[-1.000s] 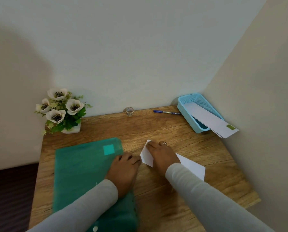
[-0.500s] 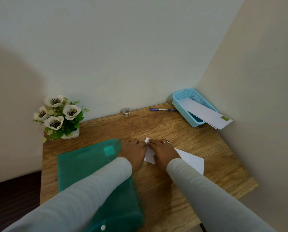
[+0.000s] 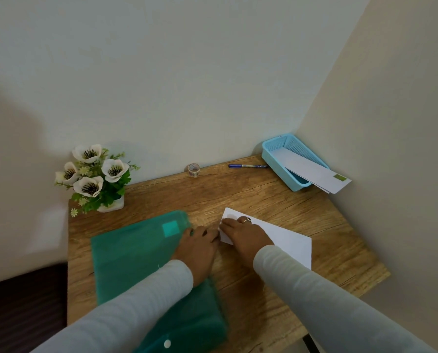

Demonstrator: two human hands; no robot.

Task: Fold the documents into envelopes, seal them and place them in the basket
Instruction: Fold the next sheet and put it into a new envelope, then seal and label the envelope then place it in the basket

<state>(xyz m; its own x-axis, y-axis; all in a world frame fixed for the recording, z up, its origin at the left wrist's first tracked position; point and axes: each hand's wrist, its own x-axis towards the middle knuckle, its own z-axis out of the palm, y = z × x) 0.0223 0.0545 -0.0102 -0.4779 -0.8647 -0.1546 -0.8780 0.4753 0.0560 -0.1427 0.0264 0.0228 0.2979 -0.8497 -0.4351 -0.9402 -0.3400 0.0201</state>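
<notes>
A white folded document [image 3: 286, 238] lies on the wooden desk [image 3: 263, 200] right of centre. My right hand [image 3: 245, 235], with a ring on one finger, presses flat on the paper's left end. My left hand [image 3: 198, 247] rests palm down beside it, fingertips at the paper's left edge, partly over the green plastic folder [image 3: 136, 253]. At the far right corner stands a light blue basket [image 3: 284, 154] holding long white envelopes [image 3: 314, 173] that stick out over its near rim.
A roll of clear tape [image 3: 194, 170] and a blue pen [image 3: 247, 166] lie along the back wall. A pot of white artificial flowers [image 3: 95, 177] stands at the back left corner. Walls close off the back and the right side.
My left hand came off the folder and slid right until it met the paper's left edge beside my right hand. The right hand stays pressed on the paper.
</notes>
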